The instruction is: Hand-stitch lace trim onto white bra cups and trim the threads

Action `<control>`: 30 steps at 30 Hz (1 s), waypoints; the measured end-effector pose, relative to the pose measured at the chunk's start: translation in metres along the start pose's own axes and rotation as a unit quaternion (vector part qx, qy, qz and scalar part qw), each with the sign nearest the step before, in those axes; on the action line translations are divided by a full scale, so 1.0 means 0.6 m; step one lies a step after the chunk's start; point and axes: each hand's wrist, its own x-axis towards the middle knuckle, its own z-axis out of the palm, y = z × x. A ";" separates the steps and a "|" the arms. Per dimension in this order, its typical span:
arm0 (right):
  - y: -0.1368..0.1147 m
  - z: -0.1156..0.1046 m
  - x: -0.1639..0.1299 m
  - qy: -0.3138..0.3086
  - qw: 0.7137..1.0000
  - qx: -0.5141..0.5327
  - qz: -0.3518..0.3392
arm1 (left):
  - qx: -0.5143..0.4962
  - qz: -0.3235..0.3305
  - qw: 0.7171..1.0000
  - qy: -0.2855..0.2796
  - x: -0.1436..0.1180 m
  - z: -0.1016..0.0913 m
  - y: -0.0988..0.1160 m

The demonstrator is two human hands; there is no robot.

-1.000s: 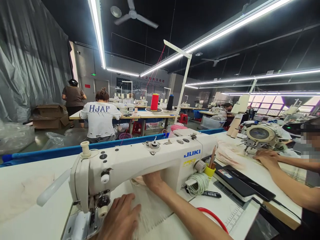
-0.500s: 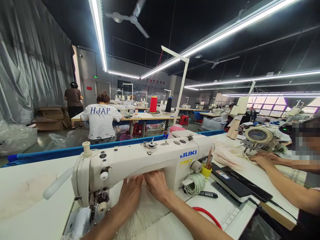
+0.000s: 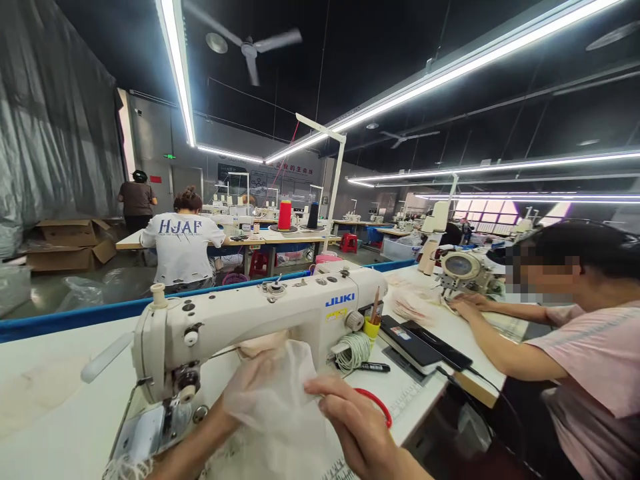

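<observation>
A white JUKI sewing machine (image 3: 250, 317) stands on the white table (image 3: 55, 420) in front of me. Both my hands hold up a sheer cream piece of fabric (image 3: 277, 400) just in front of the machine's arm. My left hand (image 3: 240, 393) is under and behind the fabric and shows through it. My right hand (image 3: 350, 423) pinches the fabric's right edge with its fingers closed. The fabric's frayed lower edge (image 3: 123, 467) trails at the bottom left by the needle plate (image 3: 145, 433).
A co-worker in a pink shirt (image 3: 590, 373) sits at my right, hands at another machine (image 3: 463, 267). A white cord coil (image 3: 353, 350), yellow cup (image 3: 371, 328), black marker (image 3: 373, 367), red-handled tool (image 3: 377, 403) and black tablet (image 3: 425, 340) lie to the right. Other people work behind.
My hands were flat on the fabric under the machine's arm; now they have drawn it out toward me and lifted it. The view has turned right, showing more of the co-worker.
</observation>
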 end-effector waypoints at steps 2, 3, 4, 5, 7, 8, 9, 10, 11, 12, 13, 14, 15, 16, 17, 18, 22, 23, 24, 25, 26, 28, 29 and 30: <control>-0.022 -0.001 -0.003 0.009 1.000 0.014 -0.008 | -0.072 -0.039 0.996 -0.037 -0.033 0.016 0.022; -0.031 0.000 -0.005 0.011 1.000 0.018 -0.014 | -0.125 -0.065 0.989 -0.052 -0.051 0.022 0.033; -0.040 0.002 -0.007 0.009 1.000 0.021 -0.019 | -0.193 -0.091 0.975 -0.061 -0.070 0.026 0.042; -0.049 0.006 -0.009 0.006 0.999 0.024 -0.023 | -0.265 -0.114 0.955 -0.066 -0.091 0.027 0.050; -0.065 0.014 -0.015 -0.005 0.999 0.030 -0.031 | -0.376 -0.135 0.914 -0.073 -0.132 0.025 0.062; -0.072 0.019 -0.018 -0.009 0.999 0.033 -0.035 | -0.398 -0.133 0.905 -0.073 -0.152 0.023 0.064; -0.079 0.025 -0.022 -0.013 0.999 0.036 -0.035 | -0.387 -0.125 0.911 -0.065 -0.171 0.021 0.065; -0.087 0.031 -0.025 -0.018 0.999 0.039 -0.030 | -0.357 -0.118 0.926 -0.046 -0.190 0.020 0.064; -0.095 0.036 -0.028 -0.021 0.999 0.042 -0.024 | -0.312 -0.111 0.943 -0.016 -0.207 0.019 0.062; -0.104 0.042 -0.031 -0.027 0.998 0.045 -0.017 | -0.259 -0.106 0.960 0.018 -0.222 0.019 0.057; -0.113 0.046 -0.034 -0.042 0.998 0.051 -0.009 | -0.202 -0.102 0.973 0.050 -0.235 0.020 0.052; -0.123 0.049 -0.037 -0.064 0.996 0.060 -0.007 | -0.147 -0.095 0.982 0.076 -0.247 0.020 0.045; -0.133 0.052 -0.039 -0.083 0.994 0.070 0.000 | -0.100 -0.089 0.987 0.089 -0.258 0.020 0.039; -0.142 0.055 -0.039 -0.099 0.991 0.082 0.023 | -0.065 -0.088 0.990 0.091 -0.269 0.020 0.033; -0.151 0.058 -0.039 -0.107 0.987 0.096 0.068 | -0.041 -0.091 0.991 0.087 -0.278 0.019 0.028; -0.159 0.063 -0.037 -0.107 0.980 0.113 0.122 | -0.021 -0.100 0.992 0.078 -0.288 0.019 0.025; -0.177 0.112 -0.018 -0.138 0.932 0.204 0.266 | 0.048 -0.136 0.989 0.039 -0.323 0.017 0.033; -0.178 0.128 -0.011 -0.160 0.921 0.223 0.277 | 0.065 -0.138 0.988 0.038 -0.331 0.016 0.037; -0.179 0.145 -0.004 -0.179 0.910 0.236 0.289 | 0.079 -0.140 0.986 0.043 -0.338 0.014 0.041; -0.179 0.160 0.003 -0.189 0.901 0.247 0.303 | 0.089 -0.144 0.984 0.050 -0.345 0.010 0.044; -0.179 0.172 0.009 -0.191 0.893 0.257 0.317 | 0.097 -0.150 0.982 0.055 -0.351 0.005 0.045; -0.178 0.188 0.017 -0.184 0.880 0.279 0.338 | 0.101 -0.167 0.979 0.060 -0.364 -0.007 0.043; -0.177 0.192 0.020 -0.182 0.875 0.288 0.345 | 0.099 -0.173 0.978 0.057 -0.370 -0.013 0.041; -0.176 0.195 0.022 -0.179 0.872 0.291 0.350 | 0.092 -0.176 0.979 0.053 -0.375 -0.020 0.038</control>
